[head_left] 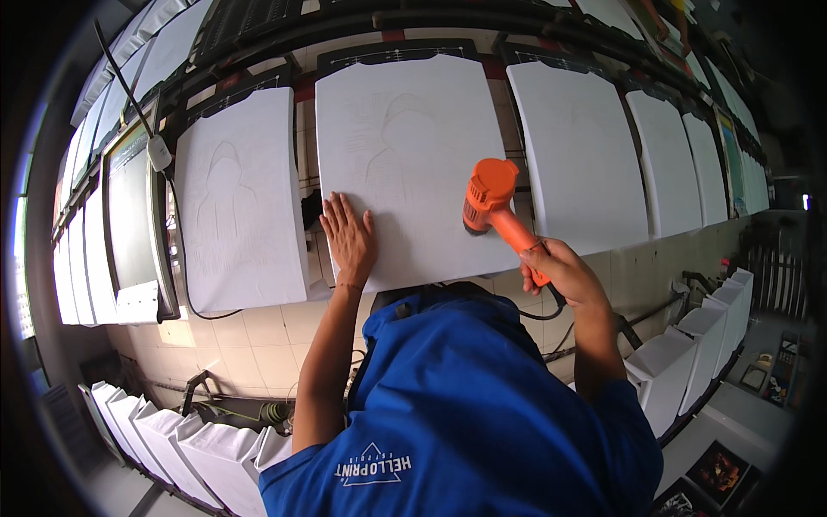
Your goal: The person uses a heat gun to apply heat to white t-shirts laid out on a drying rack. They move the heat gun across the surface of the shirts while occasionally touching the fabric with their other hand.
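Observation:
A white garment (pixel 405 146) lies stretched flat on a board straight ahead of me, with a faint printed outline on it. My left hand (pixel 349 237) rests flat, fingers apart, on its lower left corner. An orange heat gun (pixel 491 198) points down at the garment's lower right part, its handle gripped in my right hand (pixel 560 271). A black cord (pixel 551 308) hangs from the handle below my wrist.
More boards with white garments (pixel 237 202) (pixel 577 146) run in a row to both sides. A framed printing screen (pixel 138 220) leans at the left. Folded white garments (pixel 198 448) (pixel 689 353) hang on lower racks at both sides over a tiled floor (pixel 258 345).

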Demonstrator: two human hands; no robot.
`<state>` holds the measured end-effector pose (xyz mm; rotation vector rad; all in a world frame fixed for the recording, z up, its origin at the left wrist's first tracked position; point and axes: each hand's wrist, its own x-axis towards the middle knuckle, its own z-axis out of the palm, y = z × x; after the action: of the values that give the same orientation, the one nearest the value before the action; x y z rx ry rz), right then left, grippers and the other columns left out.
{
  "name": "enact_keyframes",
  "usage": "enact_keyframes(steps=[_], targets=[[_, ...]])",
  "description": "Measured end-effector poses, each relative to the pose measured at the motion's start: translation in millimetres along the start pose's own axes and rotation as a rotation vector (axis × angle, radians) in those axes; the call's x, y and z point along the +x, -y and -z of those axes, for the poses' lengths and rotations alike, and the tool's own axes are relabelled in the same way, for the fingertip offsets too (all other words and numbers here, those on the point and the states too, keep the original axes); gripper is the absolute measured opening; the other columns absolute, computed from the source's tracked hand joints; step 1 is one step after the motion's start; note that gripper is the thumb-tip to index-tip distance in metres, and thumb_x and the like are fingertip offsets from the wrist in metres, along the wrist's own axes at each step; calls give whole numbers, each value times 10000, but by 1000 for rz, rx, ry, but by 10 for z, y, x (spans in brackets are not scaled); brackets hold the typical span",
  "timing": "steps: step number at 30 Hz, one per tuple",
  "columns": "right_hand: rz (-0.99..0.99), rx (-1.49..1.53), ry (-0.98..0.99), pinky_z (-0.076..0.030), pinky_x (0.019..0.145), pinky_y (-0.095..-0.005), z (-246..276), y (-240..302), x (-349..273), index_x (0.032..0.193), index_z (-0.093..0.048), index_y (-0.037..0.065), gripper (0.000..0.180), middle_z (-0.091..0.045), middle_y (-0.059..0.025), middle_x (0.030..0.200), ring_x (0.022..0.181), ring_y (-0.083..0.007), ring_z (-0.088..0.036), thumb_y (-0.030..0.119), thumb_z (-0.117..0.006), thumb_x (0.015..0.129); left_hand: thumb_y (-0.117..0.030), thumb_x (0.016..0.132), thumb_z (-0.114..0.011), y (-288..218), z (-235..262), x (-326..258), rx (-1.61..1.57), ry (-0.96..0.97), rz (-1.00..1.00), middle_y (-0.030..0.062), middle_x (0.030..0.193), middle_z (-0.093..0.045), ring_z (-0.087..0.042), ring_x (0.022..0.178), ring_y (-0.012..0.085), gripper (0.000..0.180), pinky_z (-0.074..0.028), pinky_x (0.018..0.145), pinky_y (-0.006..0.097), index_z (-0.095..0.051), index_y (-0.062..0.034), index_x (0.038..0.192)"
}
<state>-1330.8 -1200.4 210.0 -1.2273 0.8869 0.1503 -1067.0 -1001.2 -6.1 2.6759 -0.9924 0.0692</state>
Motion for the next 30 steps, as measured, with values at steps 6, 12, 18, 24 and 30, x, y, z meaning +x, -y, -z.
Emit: enact_keyframes(steps=[6,12,18,24,30], targets=[[112,68,-69,-468,534,-262,-14,-32,87,970,-543,20,280,-566,-34,737,610,-133,-592,290,-601,927,-333,990,-413,-216,-75,-53,-55,75,-156,223,1540,-237,-169,1446,376,631,-109,1181,483,-252,50,1464],[15,92,-109,-467,523,-266,51,-96,-153,996,-549,-1,327,-586,-47,738,620,-143,-612,310,-613,921,-326,979,-412,-215,75,-370,-96,275,-285,196,1562,-196,-127,1464,339,645,-98,1190,458,-229,43,1475],[131,168,-121,-473,536,-280,-92,-39,291,1004,-542,6,306,-583,-44,760,619,-133,-592,300,-592,937,-331,980,-412,-107,-2,126,-42,248,-324,188,1568,-180,-112,1467,335,654,-89,1193,457,-212,36,1482],[102,140,-192,-465,533,-276,-117,-5,135,1011,-547,10,314,-585,-46,752,614,-137,-590,308,-600,927,-343,993,-371,-75,-271,917,-41,163,-373,184,1570,-175,-110,1469,320,637,-79,1198,443,-210,27,1487],[110,161,-239,-460,529,-280,-160,6,166,1025,-552,7,324,-583,-46,744,611,-140,-582,310,-602,921,-353,997,-330,-242,-338,1311,-50,183,-463,162,1576,-169,-106,1472,295,629,-75,1204,423,-209,19,1489]])
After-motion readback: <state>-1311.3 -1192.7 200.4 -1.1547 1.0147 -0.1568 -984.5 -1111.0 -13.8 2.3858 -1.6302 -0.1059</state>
